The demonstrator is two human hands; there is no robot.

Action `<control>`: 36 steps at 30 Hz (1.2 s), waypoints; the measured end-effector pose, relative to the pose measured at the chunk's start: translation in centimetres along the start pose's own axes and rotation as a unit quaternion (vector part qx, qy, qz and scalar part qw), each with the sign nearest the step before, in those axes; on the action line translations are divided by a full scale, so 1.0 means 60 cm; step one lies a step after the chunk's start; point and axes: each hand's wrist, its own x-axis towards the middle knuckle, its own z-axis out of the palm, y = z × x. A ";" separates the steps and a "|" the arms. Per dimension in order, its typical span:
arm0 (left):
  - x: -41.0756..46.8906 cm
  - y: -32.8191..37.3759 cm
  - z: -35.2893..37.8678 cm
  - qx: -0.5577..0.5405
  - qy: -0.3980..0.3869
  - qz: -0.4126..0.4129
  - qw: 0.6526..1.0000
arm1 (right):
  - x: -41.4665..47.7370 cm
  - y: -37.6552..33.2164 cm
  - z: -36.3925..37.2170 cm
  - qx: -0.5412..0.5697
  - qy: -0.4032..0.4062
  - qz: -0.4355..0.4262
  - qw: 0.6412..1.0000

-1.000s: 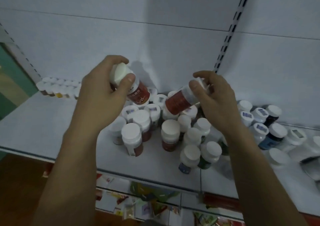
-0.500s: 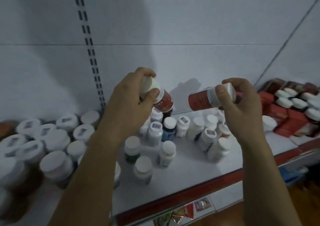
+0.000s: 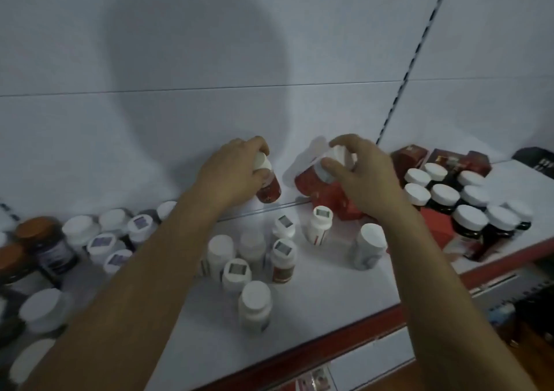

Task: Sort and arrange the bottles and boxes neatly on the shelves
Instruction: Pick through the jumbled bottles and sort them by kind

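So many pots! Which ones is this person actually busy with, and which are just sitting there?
Busy with:
red-labelled white-capped bottle in the left hand
second red-labelled bottle in the right hand

Just sitting:
loose white plastic bottles mid-shelf
dark white-capped jars in rows, right
dark red boxes behind them
brown-capped dark bottle far left

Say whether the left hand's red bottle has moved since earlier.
Yes: the red bottle in the left hand has dropped toward the shelf, near its rear edge.
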 end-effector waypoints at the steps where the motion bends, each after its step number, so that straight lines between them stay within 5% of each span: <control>1: 0.012 0.003 0.017 0.011 -0.009 -0.008 1.000 | 0.017 0.007 0.013 -0.023 -0.043 -0.021 0.999; 7: 0.055 0.016 0.098 0.041 -0.036 -0.042 0.998 | 0.066 0.067 0.087 -0.139 -0.213 -0.096 0.962; 17: 0.080 0.070 0.144 -0.037 0.032 -0.083 0.995 | 0.037 0.113 -0.029 -0.080 -0.201 -0.091 0.972; 25: 0.083 0.079 0.145 -0.036 -0.042 -0.067 0.996 | -0.050 0.136 -0.069 -0.240 -0.389 0.010 0.889; 32: 0.054 0.042 0.117 -0.017 -0.078 -0.059 0.995 | -0.048 0.124 -0.065 -0.121 -0.317 -0.005 0.941; 36: 0.019 0.020 0.091 -0.021 -0.064 -0.070 0.995 | -0.030 0.081 -0.077 -0.095 -0.339 -0.033 0.935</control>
